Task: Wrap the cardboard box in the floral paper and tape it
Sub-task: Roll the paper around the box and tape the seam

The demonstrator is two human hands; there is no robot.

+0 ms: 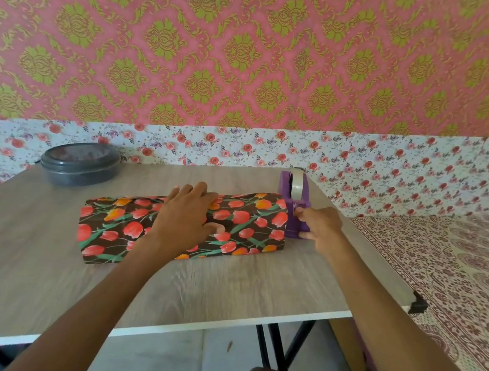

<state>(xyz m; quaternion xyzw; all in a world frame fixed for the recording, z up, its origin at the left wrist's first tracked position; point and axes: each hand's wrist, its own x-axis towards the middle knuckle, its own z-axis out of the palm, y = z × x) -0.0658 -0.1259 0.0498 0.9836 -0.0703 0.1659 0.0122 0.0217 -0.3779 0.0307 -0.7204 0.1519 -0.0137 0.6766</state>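
Right hand (320,226) grips tape dispenser (296,194) beside floral paper (112,223); dark tub (79,163) behind.

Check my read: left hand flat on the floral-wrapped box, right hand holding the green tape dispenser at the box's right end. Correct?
One thing is off: the tape dispenser is purple, not green, as the head view shows. The rest stands: left hand flat on the floral-wrapped box, right hand holding the dispenser at the box's right end.

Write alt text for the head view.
A left hand presses flat on the floral paper, folded into a long parcel on a wooden table, while the right hand grips a purple tape dispenser at its right end.
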